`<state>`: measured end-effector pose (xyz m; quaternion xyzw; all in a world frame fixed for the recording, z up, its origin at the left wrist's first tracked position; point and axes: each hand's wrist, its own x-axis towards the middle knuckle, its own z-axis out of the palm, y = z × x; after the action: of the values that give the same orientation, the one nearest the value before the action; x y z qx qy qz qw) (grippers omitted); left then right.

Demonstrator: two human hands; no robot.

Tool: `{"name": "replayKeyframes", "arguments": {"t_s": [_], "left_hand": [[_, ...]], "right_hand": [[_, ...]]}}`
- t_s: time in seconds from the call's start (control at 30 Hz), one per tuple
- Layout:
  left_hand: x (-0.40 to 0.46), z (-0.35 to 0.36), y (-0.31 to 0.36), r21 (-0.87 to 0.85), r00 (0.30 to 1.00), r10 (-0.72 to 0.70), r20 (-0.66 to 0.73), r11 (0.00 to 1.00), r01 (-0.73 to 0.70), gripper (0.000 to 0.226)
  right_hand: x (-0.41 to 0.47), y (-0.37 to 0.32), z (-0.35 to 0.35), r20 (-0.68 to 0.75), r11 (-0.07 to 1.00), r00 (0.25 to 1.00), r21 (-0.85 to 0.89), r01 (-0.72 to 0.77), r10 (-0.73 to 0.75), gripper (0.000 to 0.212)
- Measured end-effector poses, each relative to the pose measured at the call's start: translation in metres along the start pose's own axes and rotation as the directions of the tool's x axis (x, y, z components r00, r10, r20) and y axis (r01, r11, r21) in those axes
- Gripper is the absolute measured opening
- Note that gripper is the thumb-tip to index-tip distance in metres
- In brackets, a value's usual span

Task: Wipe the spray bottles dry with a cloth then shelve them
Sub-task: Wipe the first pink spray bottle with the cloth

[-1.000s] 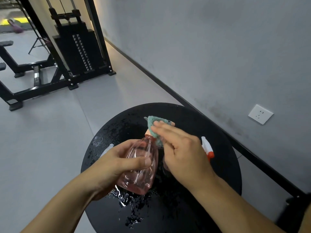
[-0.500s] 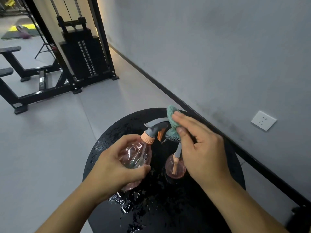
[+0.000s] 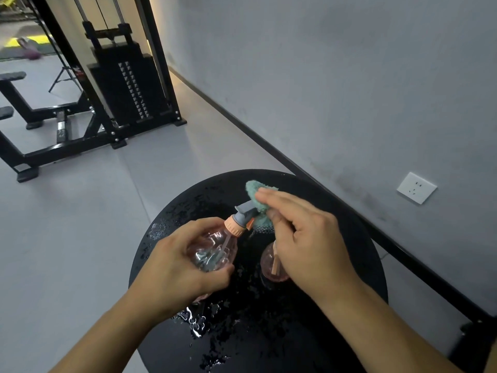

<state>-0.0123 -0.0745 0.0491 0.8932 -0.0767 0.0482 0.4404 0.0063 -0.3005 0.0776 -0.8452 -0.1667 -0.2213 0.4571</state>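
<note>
Pink spray bottle held tilted above the wet black round table, nozzle end up and away. Left hand wrapped around its body. Right hand pinches a teal cloth against the grey spray head. Second pink bottle stands on the table just beside, partly hidden under the right hand. Water droplets on tabletop. Wall socket at right; weight machine behind

Bottle — clear pink plastic, glossy; cloth — fluffy teal terry; table glossy black, beaded with water; wall matt grey.
</note>
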Motion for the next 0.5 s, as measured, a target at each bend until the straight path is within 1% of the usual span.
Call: {"name": "replayKeyframes", "arguments": {"t_s": [0.03, 0.1, 0.23, 0.3, 0.43, 0.5], "left_hand": [[0.0001, 0.0002, -0.0005, 0.002, 1.000, 0.005, 0.002, 1.000, -0.005, 0.071], [0.0004, 0.0010, -0.0005, -0.001, 1.000, 0.011, 0.011, 1.000, -0.011, 0.071], [0.0010, 0.0025, -0.0014, 0.005, 1.000, 0.021, 0.014, 1.000, -0.021, 0.071], [0.0003, 0.0023, -0.0020, 0.013, 1.000, 0.026, 0.015, 1.000, -0.026, 0.071], [0.0002, 0.0029, -0.0030, 0.022, 0.999, 0.038, 0.015, 0.999, -0.038, 0.071], [0.0006, 0.0036, -0.0026, 0.018, 0.999, 0.037, 0.013, 0.999, -0.037, 0.071]], "right_hand": [[0.0004, 0.0011, -0.0004, -0.020, 1.000, 1.000, 0.000, -0.021, 0.021, 0.039], [-0.0017, -0.0011, 0.0015, -0.030, 1.000, 0.999, -0.003, -0.014, 0.014, 0.039], [-0.0070, -0.0064, 0.0078, 0.043, 0.996, 0.995, -0.018, 0.085, -0.084, 0.044], [-0.0049, -0.0023, 0.0074, 0.038, 0.998, 0.997, -0.020, 0.068, -0.067, 0.043], [-0.0025, 0.0021, 0.0048, -0.020, 1.000, 1.000, -0.006, -0.022, 0.022, 0.039], [-0.0049, -0.0019, 0.0068, 0.000, 1.000, 1.000, -0.010, 0.004, -0.004, 0.039]]}}
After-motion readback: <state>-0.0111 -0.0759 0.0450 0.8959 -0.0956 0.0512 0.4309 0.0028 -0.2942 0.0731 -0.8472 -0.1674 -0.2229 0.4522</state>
